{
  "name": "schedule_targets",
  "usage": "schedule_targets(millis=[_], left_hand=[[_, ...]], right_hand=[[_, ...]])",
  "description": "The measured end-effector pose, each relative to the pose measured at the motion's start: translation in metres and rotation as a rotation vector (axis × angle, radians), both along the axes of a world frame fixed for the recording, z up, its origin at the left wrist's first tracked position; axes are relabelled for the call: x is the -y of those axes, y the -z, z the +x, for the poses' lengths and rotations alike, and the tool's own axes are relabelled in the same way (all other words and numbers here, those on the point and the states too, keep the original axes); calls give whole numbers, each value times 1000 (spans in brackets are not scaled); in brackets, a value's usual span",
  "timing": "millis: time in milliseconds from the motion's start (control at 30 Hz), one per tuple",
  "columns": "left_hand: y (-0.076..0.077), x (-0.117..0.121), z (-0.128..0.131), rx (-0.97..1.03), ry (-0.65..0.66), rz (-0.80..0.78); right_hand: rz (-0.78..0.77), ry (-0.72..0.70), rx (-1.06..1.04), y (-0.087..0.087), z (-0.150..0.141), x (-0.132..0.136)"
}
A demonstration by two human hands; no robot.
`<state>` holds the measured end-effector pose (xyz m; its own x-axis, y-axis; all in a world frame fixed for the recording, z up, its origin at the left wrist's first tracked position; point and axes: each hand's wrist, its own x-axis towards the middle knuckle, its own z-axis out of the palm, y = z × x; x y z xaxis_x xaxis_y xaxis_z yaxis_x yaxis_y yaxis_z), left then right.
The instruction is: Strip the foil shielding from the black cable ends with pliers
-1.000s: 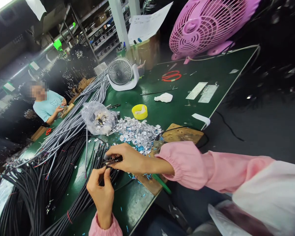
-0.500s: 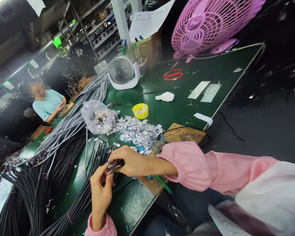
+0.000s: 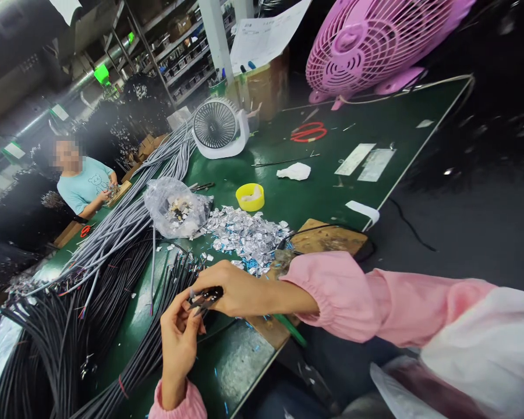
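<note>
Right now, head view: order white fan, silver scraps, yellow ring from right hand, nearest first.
1. Silver scraps: just beyond the right hand.
2. Yellow ring: past the scraps.
3. White fan: farther back, left of the ring in view.

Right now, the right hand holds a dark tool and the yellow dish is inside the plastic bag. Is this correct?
No: in the head view, the yellow dish stands on the table, outside the plastic bag. The right hand holds the tool.

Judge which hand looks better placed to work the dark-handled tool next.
Probably the right hand: the dark-handled tool sits in its grip, tips toward the left hand, whose fingers are close beside those tips.
</note>
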<state>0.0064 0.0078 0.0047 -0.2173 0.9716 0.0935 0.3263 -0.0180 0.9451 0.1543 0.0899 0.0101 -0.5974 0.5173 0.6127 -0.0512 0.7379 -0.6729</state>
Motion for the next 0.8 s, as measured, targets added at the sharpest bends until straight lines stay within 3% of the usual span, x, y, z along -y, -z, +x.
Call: schedule_targets(millis=[267,467,800], left_hand=[[-3,2,2,-26,49,-38],[-1,2,1,-59,55,-79],[-2,-1,-4,-76,7,12]], right_hand=[[25,32,98,-1,0,2],[-95,11,71,1,-2,2],[-188,59,81,0,-4,3]])
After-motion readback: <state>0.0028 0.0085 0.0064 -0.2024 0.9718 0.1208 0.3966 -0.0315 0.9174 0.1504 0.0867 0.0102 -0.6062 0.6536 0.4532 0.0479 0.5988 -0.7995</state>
